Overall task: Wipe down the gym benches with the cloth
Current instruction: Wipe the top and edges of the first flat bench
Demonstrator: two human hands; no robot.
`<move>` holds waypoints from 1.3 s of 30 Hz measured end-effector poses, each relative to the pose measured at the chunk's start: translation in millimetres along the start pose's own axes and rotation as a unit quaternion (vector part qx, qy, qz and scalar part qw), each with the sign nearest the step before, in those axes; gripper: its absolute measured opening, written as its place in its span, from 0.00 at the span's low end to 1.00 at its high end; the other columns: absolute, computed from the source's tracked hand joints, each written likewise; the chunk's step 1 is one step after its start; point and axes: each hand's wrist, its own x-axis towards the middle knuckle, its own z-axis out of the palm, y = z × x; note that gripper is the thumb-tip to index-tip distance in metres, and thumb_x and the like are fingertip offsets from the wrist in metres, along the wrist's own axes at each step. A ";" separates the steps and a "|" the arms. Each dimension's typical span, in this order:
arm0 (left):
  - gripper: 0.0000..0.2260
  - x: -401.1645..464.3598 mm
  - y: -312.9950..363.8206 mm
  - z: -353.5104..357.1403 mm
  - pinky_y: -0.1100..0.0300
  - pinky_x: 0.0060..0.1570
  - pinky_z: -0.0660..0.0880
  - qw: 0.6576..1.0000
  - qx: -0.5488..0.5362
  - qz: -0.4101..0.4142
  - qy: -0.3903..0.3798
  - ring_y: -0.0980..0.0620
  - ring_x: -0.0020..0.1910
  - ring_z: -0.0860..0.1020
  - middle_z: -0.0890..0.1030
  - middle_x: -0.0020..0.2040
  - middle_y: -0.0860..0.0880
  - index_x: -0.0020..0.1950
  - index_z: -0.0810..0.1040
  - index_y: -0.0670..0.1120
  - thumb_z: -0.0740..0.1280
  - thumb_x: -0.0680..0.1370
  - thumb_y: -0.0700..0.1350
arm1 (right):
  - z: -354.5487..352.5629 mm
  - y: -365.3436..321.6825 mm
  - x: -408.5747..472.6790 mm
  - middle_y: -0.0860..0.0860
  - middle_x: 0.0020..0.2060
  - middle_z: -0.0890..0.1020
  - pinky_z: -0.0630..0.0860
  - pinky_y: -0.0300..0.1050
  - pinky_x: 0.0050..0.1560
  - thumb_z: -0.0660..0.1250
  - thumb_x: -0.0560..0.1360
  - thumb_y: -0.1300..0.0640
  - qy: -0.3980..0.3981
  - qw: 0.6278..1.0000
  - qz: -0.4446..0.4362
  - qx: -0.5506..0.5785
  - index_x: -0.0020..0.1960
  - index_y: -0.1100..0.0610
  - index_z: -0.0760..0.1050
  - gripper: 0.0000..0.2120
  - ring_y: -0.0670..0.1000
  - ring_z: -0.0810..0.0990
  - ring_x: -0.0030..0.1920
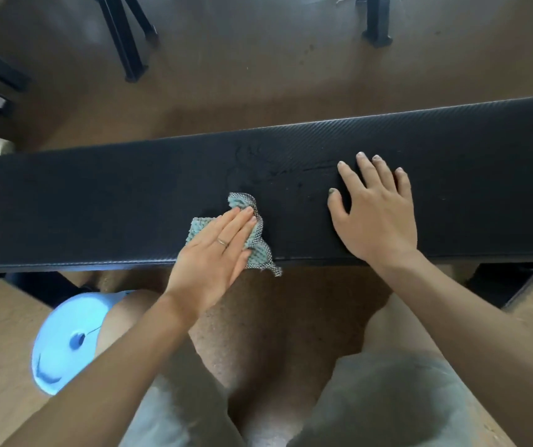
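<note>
Bench padding (97, 201), black and textured, runs across the whole view, and both of its ends are cut off by the frame edges. On its near edge lies the cloth (252, 243), pale blue-green with a dark mesh side; one corner hangs over that edge, and much of the cloth is hidden under the left hand (216, 253). That hand lies flat on the cloth with straight, closed fingers, pressing down rather than gripping; a ring (222, 242) shows on one finger. To the right of the cloth, on the same pad, the right hand (378, 214) rests palm down with fingers spread and straight, holding nothing. Between the two hands, toward the bench's far edge, faint smeared marks (258, 166) show on the surface; what they are is hard to make out. Below the bench's near edge, left of the person's knees, a light blue rounded object (62, 343) sits on the floor, partly covered by the left forearm and blurred. Beyond the bench's far edge, black metal legs (126, 37) of other equipment stand, cut off at the top.
</note>
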 end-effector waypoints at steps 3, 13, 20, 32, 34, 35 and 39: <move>0.22 9.2 15.6 0.1 0.49 0.74 0.67 0.995 -0.031 -0.092 0.026 0.45 0.73 0.72 0.73 0.74 0.43 0.73 0.73 0.37 0.49 0.88 0.47 | 0.9 0.5 0.5 0.54 0.81 0.64 0.53 0.63 0.81 0.46 0.83 0.40 0.011 1.000 -0.001 0.001 0.80 0.49 0.64 0.29 0.57 0.58 0.82; 0.21 57.5 80.2 -5.6 0.49 0.74 0.68 0.995 -0.092 -0.030 0.001 0.46 0.75 0.70 0.72 0.75 0.44 0.75 0.72 0.41 0.51 0.87 0.49 | 3.8 2.4 3.0 0.55 0.80 0.65 0.54 0.63 0.81 0.48 0.84 0.46 0.023 1.000 -0.015 0.014 0.80 0.51 0.66 0.27 0.57 0.59 0.82; 0.22 54.1 29.6 -11.3 0.54 0.78 0.60 0.966 -0.170 -0.183 -0.062 0.52 0.79 0.62 0.65 0.79 0.50 0.79 0.66 0.45 0.51 0.86 0.48 | 4.4 0.3 4.5 0.53 0.82 0.61 0.51 0.61 0.82 0.47 0.84 0.44 0.002 1.000 -0.005 0.004 0.81 0.50 0.63 0.28 0.55 0.55 0.83; 0.26 178.7 -2.9 23.1 0.54 0.81 0.44 0.924 -0.215 -0.254 -0.187 0.52 0.82 0.44 0.46 0.84 0.50 0.84 0.46 0.45 0.44 0.86 0.52 | 2.9 -2.7 5.0 0.52 0.81 0.64 0.53 0.59 0.81 0.51 0.84 0.46 0.012 1.000 0.021 -0.006 0.80 0.48 0.65 0.25 0.53 0.58 0.82; 0.26 173.6 -6.0 21.4 0.55 0.81 0.42 0.925 -0.226 -0.240 -0.191 0.52 0.82 0.42 0.44 0.84 0.50 0.84 0.45 0.46 0.44 0.87 0.52 | 3.0 -2.9 3.1 0.51 0.81 0.65 0.54 0.58 0.81 0.51 0.84 0.45 0.012 1.000 0.023 -0.002 0.80 0.48 0.66 0.25 0.52 0.58 0.82; 0.26 165.6 -7.1 19.3 0.56 0.81 0.42 0.926 -0.230 -0.230 -0.190 0.53 0.82 0.42 0.44 0.84 0.51 0.84 0.45 0.46 0.44 0.87 0.52 | 3.4 -2.5 2.8 0.51 0.81 0.65 0.54 0.58 0.81 0.51 0.84 0.45 0.013 1.000 0.024 0.002 0.80 0.48 0.66 0.26 0.52 0.58 0.82; 0.26 105.9 -5.1 3.5 0.56 0.81 0.44 0.934 -0.214 -0.218 -0.183 0.54 0.82 0.42 0.43 0.83 0.53 0.84 0.44 0.48 0.42 0.86 0.54 | 5.6 -1.0 2.7 0.51 0.81 0.64 0.53 0.58 0.82 0.50 0.84 0.44 0.010 1.000 0.021 0.006 0.80 0.48 0.66 0.26 0.52 0.57 0.82</move>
